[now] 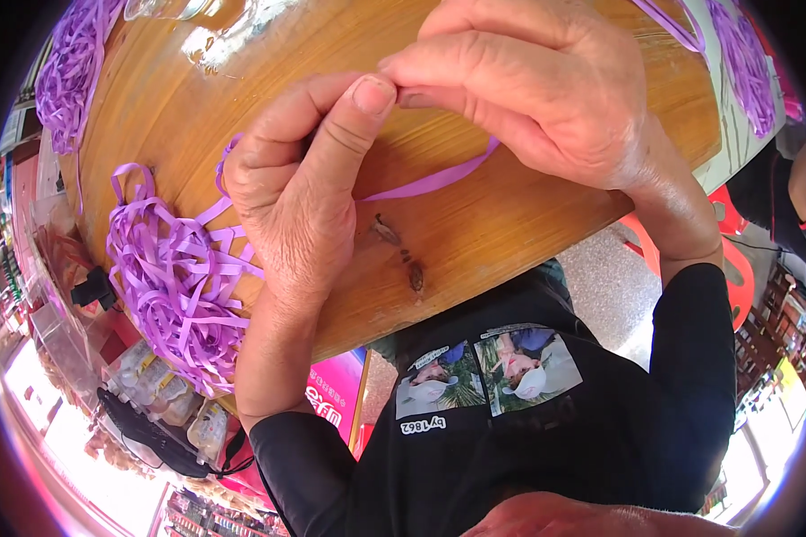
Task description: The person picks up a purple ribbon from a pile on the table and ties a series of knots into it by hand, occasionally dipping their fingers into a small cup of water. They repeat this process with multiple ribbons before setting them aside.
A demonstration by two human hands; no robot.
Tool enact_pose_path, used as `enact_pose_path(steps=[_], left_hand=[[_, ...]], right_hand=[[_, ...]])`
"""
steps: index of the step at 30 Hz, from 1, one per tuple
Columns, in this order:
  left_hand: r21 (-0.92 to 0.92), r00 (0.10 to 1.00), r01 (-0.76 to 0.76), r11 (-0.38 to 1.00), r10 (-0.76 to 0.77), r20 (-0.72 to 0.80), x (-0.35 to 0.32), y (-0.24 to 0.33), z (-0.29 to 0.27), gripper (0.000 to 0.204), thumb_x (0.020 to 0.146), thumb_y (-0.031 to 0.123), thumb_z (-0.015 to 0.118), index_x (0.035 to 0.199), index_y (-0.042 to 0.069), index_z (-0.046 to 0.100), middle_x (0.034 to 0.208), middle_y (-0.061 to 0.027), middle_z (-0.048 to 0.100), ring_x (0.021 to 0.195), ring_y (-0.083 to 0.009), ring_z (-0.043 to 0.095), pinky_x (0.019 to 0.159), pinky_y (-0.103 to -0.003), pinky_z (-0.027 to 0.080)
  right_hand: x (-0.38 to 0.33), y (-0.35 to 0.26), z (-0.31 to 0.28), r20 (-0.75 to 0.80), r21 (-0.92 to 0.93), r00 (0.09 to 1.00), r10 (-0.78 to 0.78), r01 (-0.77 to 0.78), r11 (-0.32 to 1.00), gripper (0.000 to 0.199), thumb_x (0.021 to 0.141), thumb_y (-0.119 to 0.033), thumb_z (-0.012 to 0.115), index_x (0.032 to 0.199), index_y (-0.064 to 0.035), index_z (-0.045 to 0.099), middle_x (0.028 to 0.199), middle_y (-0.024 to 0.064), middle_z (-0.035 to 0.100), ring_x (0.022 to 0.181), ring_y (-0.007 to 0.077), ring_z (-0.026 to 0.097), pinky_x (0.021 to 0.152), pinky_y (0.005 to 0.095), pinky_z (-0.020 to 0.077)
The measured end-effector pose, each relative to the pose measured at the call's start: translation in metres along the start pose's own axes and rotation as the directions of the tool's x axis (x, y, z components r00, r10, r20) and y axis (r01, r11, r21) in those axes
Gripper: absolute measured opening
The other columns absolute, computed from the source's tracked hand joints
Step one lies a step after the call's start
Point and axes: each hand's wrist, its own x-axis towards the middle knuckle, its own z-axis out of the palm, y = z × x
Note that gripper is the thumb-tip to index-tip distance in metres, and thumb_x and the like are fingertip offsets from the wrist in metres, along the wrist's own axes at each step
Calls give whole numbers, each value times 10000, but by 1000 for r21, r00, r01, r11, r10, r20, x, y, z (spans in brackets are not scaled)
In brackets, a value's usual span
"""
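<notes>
A narrow purple ribbon (430, 182) runs from behind my left hand (300, 170) and curves up to the underside of my right hand (546, 89). Both hands are closed in a pinch above the wooden table, thumb and fingertips meeting in the middle. The ribbon is in them, though the fingers hide the spot where they grip it. Beside my left wrist lies a loose, tangled heap of purple ribbon (175, 277), with strands leading up to my left hand.
The wooden table (528, 233) has dark knots near its front edge. More ribbon bundles hang at the far left (76, 72) and far right (745, 67). A clear glass dish (166, 7) stands at the back. Red stools (734, 277) are at the right; bagged items (157, 385) lie lower left.
</notes>
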Motion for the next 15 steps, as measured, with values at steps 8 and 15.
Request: enact_pose_path(steps=[8, 15], left_hand=[[25, 997, -12, 1000, 14, -81, 3, 1, -6, 132, 865, 100, 634, 925, -15, 656, 772, -48, 642, 509, -13, 359, 454, -164, 247], [-103, 995, 46, 994, -55, -79, 3, 4, -10, 133, 820, 58, 690, 929, -16, 670, 798, -20, 657, 732, -51, 553, 678, -170, 430]], right_hand=[[35, -18, -46, 444, 228, 673, 591, -723, 652, 225, 713, -76, 730, 920, -46, 649, 835, 58, 581, 710, 201, 546, 609, 310, 416], [37, -17, -46, 475, 189, 611, 633, -773, 605, 356, 733, -147, 737, 1060, -35, 647, 887, 81, 595, 776, 236, 565, 676, 325, 455]])
